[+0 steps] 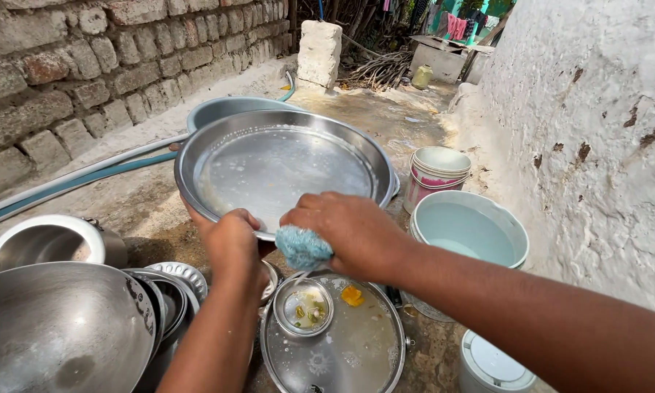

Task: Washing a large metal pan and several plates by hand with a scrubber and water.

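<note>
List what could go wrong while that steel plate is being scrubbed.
1. The soapy steel plate is held only at its near rim by the left hand; it could slip onto the dishes below.
2. Suds from the blue sponge in the right hand may drip into the small bowl of food scraps.

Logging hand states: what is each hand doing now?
Left hand: closed, holding the steel plate by its rim.
Right hand: closed on a blue scrubber.
</note>
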